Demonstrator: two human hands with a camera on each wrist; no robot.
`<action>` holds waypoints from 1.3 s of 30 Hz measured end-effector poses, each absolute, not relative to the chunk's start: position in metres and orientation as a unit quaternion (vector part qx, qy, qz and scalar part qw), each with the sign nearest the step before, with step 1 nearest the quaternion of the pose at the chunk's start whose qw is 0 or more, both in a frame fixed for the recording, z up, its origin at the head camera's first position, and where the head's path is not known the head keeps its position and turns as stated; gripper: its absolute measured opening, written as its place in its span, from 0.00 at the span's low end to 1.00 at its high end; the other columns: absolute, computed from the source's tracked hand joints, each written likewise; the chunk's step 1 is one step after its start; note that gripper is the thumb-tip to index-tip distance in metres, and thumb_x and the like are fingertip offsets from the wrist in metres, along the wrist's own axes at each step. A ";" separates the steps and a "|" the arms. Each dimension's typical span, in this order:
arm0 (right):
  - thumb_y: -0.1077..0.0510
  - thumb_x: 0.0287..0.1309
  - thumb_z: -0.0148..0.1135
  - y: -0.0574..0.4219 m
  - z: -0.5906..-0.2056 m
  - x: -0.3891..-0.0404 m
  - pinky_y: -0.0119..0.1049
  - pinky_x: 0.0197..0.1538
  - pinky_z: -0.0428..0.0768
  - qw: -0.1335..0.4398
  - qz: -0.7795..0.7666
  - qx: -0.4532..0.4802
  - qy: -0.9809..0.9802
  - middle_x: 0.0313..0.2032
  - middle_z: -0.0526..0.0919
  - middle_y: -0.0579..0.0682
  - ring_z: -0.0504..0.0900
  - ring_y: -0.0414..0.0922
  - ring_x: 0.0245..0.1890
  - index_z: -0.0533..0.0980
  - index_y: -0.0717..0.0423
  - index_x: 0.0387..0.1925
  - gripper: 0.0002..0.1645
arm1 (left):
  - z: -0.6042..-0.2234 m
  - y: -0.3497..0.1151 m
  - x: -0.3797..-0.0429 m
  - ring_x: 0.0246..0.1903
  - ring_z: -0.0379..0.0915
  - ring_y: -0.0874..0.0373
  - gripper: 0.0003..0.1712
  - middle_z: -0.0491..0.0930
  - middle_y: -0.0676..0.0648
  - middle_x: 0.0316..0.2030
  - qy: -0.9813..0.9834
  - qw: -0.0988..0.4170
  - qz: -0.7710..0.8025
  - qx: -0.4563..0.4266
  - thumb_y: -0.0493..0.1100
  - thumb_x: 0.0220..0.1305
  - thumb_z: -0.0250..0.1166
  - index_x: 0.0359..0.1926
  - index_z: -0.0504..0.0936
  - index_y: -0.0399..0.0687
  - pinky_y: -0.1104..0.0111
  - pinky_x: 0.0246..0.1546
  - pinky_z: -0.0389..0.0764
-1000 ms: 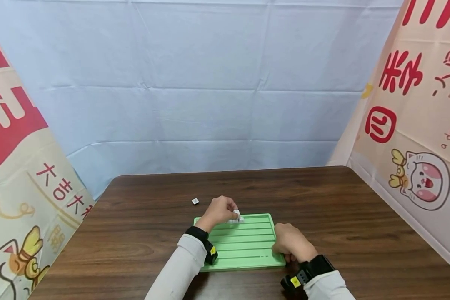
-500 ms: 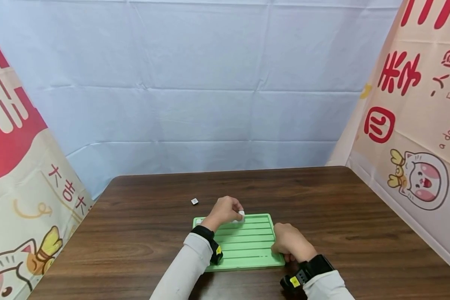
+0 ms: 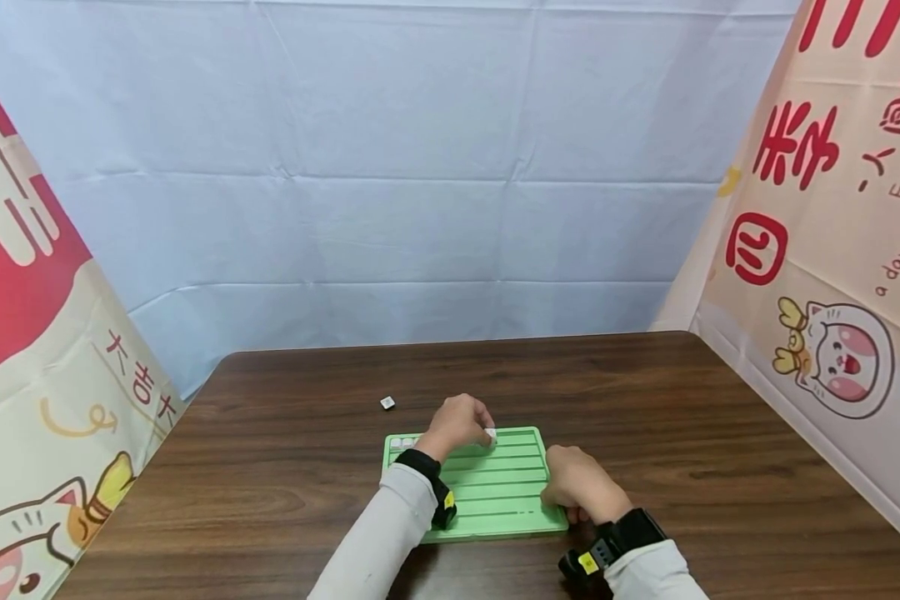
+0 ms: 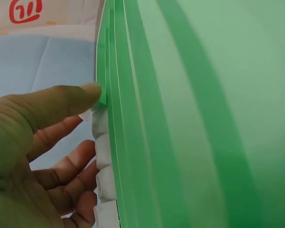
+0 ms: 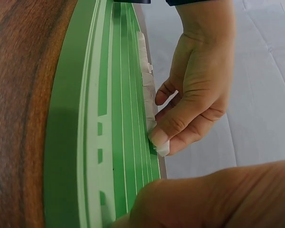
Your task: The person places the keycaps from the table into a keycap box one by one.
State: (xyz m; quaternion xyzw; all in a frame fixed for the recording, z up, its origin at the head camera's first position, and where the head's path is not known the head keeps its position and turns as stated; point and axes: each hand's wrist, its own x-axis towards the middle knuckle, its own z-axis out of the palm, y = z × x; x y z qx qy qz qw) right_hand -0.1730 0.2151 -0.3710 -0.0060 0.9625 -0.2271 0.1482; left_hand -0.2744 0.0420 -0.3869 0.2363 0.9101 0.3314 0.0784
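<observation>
A green grooved board [image 3: 495, 492] lies on the table. My left hand [image 3: 457, 427] is over its far edge and pinches a small white block [image 5: 164, 148] between thumb and finger. Beside that hand, several white blocks [image 5: 147, 88] form a row in the far groove, partly hidden by the hand in the head view. In the left wrist view, the row of blocks [image 4: 105, 183] runs below the outstretched thumb. My right hand [image 3: 587, 486] grips the board's right edge with curled fingers; its fingertips are partly hidden.
One loose white block [image 3: 387, 403] with a dark side lies on the brown wooden table [image 3: 285, 467], beyond the board's far left corner. A pale blue cloth [image 3: 390, 208] hangs behind the table, with printed cloths at both sides.
My left hand has shifted to the right along the board's far edge with a white block, uncovering blocks at the row's left end. My right hand has stayed at the right edge.
</observation>
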 end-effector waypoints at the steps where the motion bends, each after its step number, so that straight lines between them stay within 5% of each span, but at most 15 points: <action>1: 0.71 0.42 0.59 0.215 -0.371 -0.173 0.31 0.07 0.66 0.149 -0.227 -0.005 0.962 0.05 0.71 0.52 0.68 0.42 0.04 0.72 0.61 0.17 0.07 | -0.387 0.043 -0.274 0.32 0.73 0.57 0.06 0.76 0.58 0.25 0.913 0.077 0.328 0.232 0.38 0.47 0.74 0.23 0.83 0.50 0.63 0.32 0.75; 25: 0.71 0.42 0.59 0.215 -0.372 -0.175 0.30 0.08 0.65 0.154 -0.219 0.006 0.964 0.07 0.72 0.54 0.67 0.40 0.03 0.72 0.64 0.26 0.06 | -0.390 0.049 -0.274 0.30 0.72 0.57 0.11 0.75 0.57 0.24 0.929 0.083 0.298 0.205 0.39 0.41 0.77 0.24 0.81 0.52 0.52 0.44 0.73; 33: 0.71 0.42 0.60 0.215 -0.373 -0.175 0.30 0.08 0.66 0.154 -0.219 0.006 0.963 0.07 0.72 0.55 0.67 0.40 0.03 0.72 0.65 0.27 0.07 | -0.389 0.048 -0.273 0.25 0.70 0.60 0.13 0.73 0.57 0.19 0.932 0.088 0.287 0.203 0.39 0.43 0.76 0.19 0.78 0.52 0.38 0.55 0.58; 39: 0.71 0.41 0.60 0.215 -0.373 -0.176 0.30 0.08 0.67 0.154 -0.221 0.006 0.963 0.07 0.72 0.55 0.68 0.41 0.04 0.72 0.64 0.27 0.07 | -0.386 0.049 -0.274 0.23 0.70 0.60 0.13 0.73 0.56 0.19 0.940 0.091 0.263 0.195 0.41 0.43 0.76 0.18 0.77 0.51 0.37 0.56 0.56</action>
